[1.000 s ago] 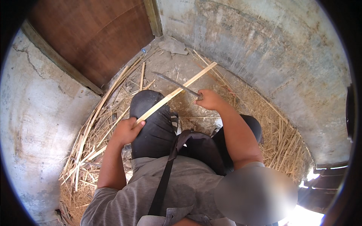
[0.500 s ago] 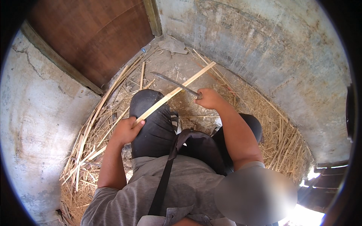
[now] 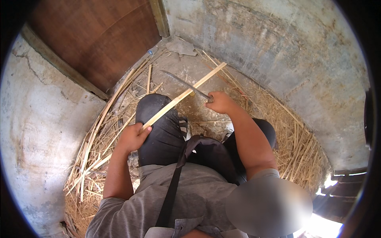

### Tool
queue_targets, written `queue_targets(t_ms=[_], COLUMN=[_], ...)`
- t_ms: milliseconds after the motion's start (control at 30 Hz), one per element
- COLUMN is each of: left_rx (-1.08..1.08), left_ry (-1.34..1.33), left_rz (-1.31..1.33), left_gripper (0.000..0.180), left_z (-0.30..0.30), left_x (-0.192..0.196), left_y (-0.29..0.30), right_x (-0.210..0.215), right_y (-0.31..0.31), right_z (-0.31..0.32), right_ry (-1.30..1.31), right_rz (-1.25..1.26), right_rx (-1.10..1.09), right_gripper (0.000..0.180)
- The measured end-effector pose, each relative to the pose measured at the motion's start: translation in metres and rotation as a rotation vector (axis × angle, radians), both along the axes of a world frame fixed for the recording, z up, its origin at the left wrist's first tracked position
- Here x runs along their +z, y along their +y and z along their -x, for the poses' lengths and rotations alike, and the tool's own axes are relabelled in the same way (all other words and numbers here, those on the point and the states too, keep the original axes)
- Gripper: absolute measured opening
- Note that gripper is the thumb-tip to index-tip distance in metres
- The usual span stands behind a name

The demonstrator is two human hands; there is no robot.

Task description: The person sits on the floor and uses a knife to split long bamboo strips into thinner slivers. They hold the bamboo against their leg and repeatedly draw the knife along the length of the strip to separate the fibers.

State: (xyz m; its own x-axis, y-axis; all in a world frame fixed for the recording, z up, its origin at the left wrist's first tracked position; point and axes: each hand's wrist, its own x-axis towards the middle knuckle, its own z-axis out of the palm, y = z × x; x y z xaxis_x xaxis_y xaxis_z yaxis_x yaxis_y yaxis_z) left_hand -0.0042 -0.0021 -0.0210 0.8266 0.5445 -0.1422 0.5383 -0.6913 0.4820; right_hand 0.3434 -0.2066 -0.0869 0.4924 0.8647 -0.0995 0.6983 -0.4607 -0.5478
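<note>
A long, pale bamboo strip (image 3: 170,105) slants from lower left to upper right across my left knee. Its near end is gripped by my left hand (image 3: 134,137), thumb on top and fingers wrapped under. My right hand (image 3: 220,102) is closed round the handle of a long, dark knife (image 3: 184,82). The blade points to the upper left and crosses the strip beyond the knee; whether its edge touches the strip I cannot tell. The palm side of my right hand is hidden.
Split strips (image 3: 95,123) and shavings lie along the left wall. More shavings (image 3: 291,146) cover the floor at right. Stained walls (image 3: 278,43) close in on both sides, with a brown door panel (image 3: 99,39) at the far left. A black bag (image 3: 210,156) rests on my lap.
The knife blade has tipped slightly farther away, and my right hand has risen a little with it. The strip's far end has shifted slightly; my left hand keeps its hold.
</note>
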Motion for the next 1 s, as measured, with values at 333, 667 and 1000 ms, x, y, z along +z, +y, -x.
queue_targets(t_ms=[333,667,1000], left_rx=[0.022,0.016,0.008], left_ry=[0.042,0.044,0.038], left_rz=[0.015,0.015,0.014], left_gripper=[0.051,0.051,0.052], left_z=[-0.0018,-0.0016,-0.0019], left_x=[0.0052,0.0048,0.0033], left_y=[-0.0020,-0.0020,-0.0001], right_x=[-0.0008,-0.0004,-0.0077], right_y=[-0.0007,-0.0004,-0.0003], right_z=[-0.0009,-0.0009,-0.0074], right_ry=[0.019,0.018,-0.010], right_rz=[-0.021,-0.025,0.007], right_rx=[0.006,0.005,0.007], right_gripper=[0.049,0.048,0.051])
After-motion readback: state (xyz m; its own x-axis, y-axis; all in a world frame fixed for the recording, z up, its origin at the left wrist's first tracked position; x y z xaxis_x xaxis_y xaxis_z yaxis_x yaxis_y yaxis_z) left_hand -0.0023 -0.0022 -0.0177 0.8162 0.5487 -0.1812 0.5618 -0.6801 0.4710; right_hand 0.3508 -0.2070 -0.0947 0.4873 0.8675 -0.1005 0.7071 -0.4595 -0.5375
